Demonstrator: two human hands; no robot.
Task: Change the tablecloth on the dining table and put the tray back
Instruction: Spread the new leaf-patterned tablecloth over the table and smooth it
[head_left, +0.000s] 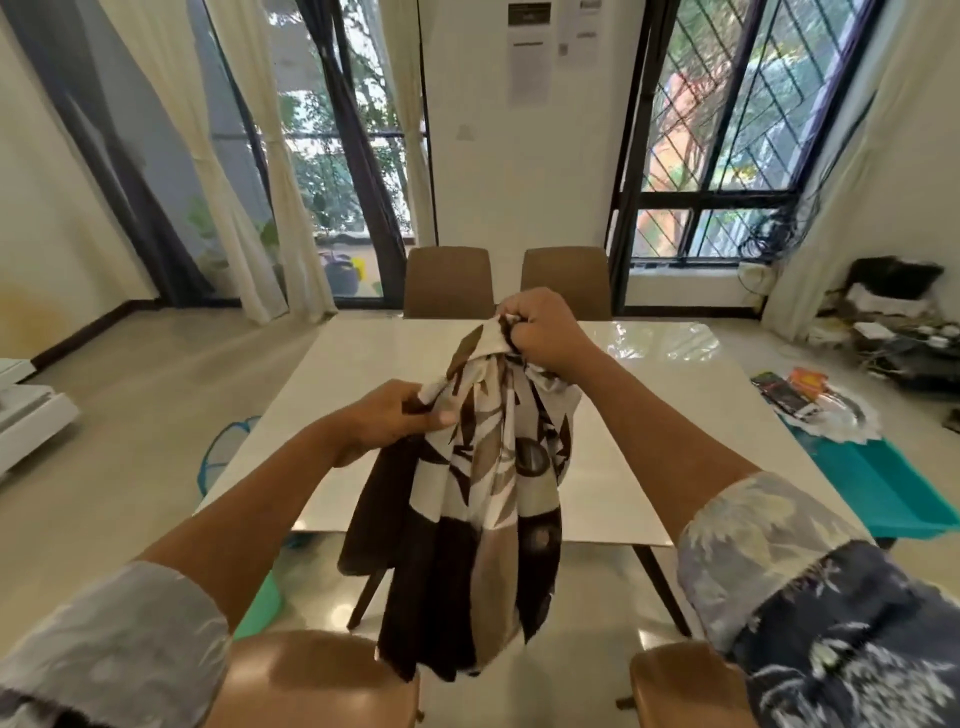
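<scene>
A bunched tablecloth (483, 499) with a brown, black and white leaf pattern hangs in the air above the near edge of the white dining table (374, 364). My right hand (540, 327) grips its top, raised over the table's middle. My left hand (400, 415) pinches an edge of the same cloth lower and to the left. The cloth's lower folds dangle past the table's front edge. A silver tray (826, 415) with small packets sits off the table's right side, on a teal bin (883, 488).
Two brown chairs (449, 283) stand at the far side of the table and two more chair backs (311, 680) sit right below me. A blue mesh basket (223, 447) stands on the floor at the left. Cluttered items lie on the floor at far right.
</scene>
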